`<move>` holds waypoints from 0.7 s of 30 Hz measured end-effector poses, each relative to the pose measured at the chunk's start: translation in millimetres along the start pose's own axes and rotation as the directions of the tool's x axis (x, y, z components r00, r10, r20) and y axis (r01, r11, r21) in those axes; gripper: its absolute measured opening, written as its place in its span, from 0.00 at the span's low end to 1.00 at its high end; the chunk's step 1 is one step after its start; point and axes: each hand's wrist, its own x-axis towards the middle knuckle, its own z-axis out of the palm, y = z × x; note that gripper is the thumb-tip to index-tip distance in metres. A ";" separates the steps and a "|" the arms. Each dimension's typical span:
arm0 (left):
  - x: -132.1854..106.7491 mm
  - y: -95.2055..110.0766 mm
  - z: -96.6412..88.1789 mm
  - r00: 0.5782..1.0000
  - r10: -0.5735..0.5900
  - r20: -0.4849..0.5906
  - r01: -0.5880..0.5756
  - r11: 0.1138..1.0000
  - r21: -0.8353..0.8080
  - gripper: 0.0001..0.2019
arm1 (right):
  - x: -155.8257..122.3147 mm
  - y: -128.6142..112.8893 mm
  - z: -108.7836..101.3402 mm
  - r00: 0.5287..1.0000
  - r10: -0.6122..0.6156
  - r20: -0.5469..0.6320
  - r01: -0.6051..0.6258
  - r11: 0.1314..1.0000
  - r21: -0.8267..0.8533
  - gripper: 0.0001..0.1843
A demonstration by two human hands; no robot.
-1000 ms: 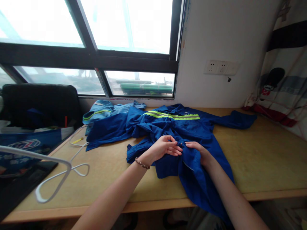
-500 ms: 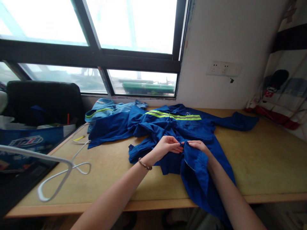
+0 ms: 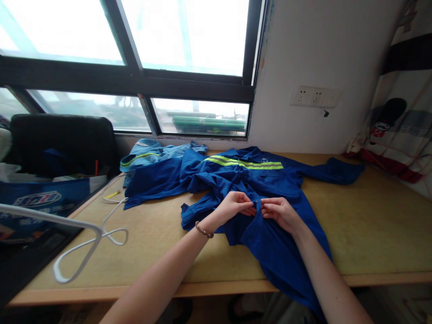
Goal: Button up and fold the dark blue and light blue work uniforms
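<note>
A dark blue work jacket [image 3: 286, 180] with a yellow-green and silver reflective stripe [image 3: 243, 163] across it lies spread and rumpled on the table [image 3: 371, 234]. My left hand [image 3: 238, 204] pinches its fabric near the middle, a beaded bracelet [image 3: 204, 230] on that wrist. Close beside it, my right hand [image 3: 280, 211] pinches the same edge of cloth between thumb and fingers. Below the hands, a flap of the jacket hangs over the table's front edge. Whatever small part lies between the fingertips is hidden.
A light blue garment [image 3: 148, 153] is bunched at the back left under the window. On the left are a white cable [image 3: 81, 225], a black chair [image 3: 62, 139] and a blue printed bag [image 3: 40, 202]. Wall sockets [image 3: 315, 96] and a curtain [image 3: 398, 121] are at right.
My right hand has shifted its grip to the front of the cloth edge, its fingers now showing. The flap that lay folded over that hand has dropped to the left. My left hand stays put.
</note>
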 end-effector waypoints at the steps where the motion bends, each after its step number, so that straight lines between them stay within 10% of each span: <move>1: 0.3 -0.5 -0.2 1.000 0.002 -0.001 -0.002 1.000 0.004 0.14 | 0.1 0.6 0.6 1.000 -0.004 -0.005 0.004 1.000 -0.011 0.14; 7: 4.4 -9.1 0.4 0.999 0.035 -0.033 -0.032 0.997 0.065 0.13 | 2.7 4.2 8.9 0.987 -0.127 -0.103 0.097 0.960 -0.261 0.15; 21: 4.6 -21.5 11.6 0.967 -0.073 -0.246 0.028 0.983 -0.182 0.13 | -1.0 11.7 24.4 0.887 -0.460 -0.032 0.270 0.573 -0.774 0.08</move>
